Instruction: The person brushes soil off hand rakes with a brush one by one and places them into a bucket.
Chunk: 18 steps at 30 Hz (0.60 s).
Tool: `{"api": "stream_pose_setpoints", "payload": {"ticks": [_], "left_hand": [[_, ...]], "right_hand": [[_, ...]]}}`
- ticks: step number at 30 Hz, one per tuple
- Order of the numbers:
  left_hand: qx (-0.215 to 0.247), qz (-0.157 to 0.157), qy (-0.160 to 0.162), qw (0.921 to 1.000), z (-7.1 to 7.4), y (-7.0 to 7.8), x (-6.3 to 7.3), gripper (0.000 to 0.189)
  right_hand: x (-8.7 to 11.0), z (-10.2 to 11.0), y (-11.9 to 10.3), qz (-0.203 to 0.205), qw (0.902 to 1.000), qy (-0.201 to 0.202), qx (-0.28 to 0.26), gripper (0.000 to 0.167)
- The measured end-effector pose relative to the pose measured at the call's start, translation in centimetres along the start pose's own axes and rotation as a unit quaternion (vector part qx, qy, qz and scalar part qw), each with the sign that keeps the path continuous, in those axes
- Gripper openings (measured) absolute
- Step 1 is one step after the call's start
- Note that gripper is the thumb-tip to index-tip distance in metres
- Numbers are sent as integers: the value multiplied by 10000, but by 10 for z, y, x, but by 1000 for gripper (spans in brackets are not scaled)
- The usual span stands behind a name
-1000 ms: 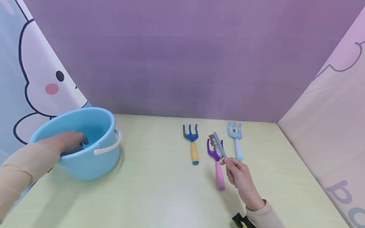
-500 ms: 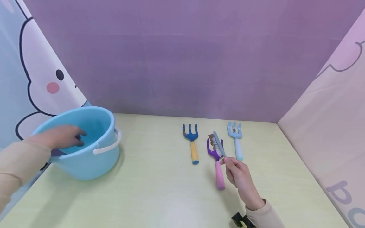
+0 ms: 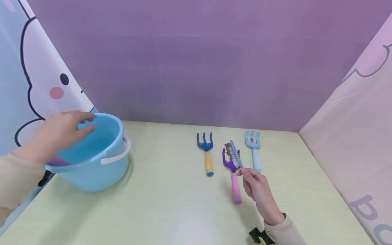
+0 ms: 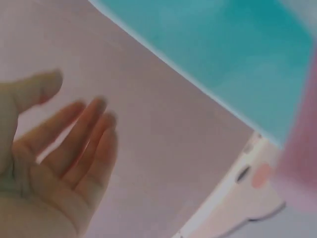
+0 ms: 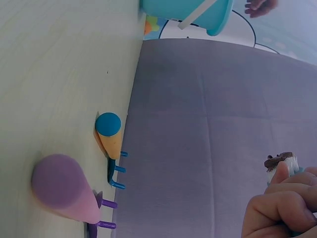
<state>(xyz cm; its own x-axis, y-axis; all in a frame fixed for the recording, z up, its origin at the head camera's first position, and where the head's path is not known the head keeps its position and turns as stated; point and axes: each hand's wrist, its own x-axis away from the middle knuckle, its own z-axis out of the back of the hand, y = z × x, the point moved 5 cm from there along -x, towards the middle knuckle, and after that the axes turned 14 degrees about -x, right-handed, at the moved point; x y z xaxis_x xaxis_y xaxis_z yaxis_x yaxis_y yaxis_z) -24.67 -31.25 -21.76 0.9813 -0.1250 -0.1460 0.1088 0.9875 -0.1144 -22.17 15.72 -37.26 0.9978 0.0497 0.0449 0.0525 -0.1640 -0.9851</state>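
My left hand [image 3: 62,132] hovers over the light blue bucket [image 3: 95,180], fingers spread and relaxed, holding nothing. A purple-pink piece [image 3: 59,161] shows at the bucket's near rim under my wrist; the left wrist view has it as a blurred pink rounded end [image 4: 299,168]. My right hand [image 3: 260,192] pinches the end of a small brush [image 3: 235,154] with a grey-blue back and white bristles. Brown dirt [image 5: 278,159] clings to its bristle tips. Below the brush lies a purple hand fork with a pink handle [image 3: 235,189], partly covered by it in the head view.
A dark blue hand fork with a yellow handle [image 3: 209,165] lies left of the purple one. To the right lies a light blue hand fork [image 3: 255,158]; brown spots mark both. A purple wall [image 3: 196,68] rises behind the table [image 3: 159,204].
My left hand has risen out of the bucket and its fingers have opened; the purple-pink piece now shows at the rim. The right hand and brush have stayed in place.
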Motion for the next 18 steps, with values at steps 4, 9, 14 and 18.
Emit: {"api": "stream_pose_setpoints", "payload": {"ticks": [4, 9, 14, 18], "left_hand": [[254, -107, 947, 9951, 10, 24, 11, 40], [513, -478, 1996, 9774, 12, 57, 27, 35], [830, -746, 2344, 9657, -1, 87, 40, 39], [1177, -859, 2063, 9676, -24, 112, 43, 39]], "right_hand": [[-1, 0, -1, -4, 10000, -6, -16, 26], [-1, 0, -2, 30, 10000, -32, -30, 26], [0, 0, -1, 78, 9999, -26, -57, 24], [0, 2, -1, 110, 9999, -13, -57, 24]]}}
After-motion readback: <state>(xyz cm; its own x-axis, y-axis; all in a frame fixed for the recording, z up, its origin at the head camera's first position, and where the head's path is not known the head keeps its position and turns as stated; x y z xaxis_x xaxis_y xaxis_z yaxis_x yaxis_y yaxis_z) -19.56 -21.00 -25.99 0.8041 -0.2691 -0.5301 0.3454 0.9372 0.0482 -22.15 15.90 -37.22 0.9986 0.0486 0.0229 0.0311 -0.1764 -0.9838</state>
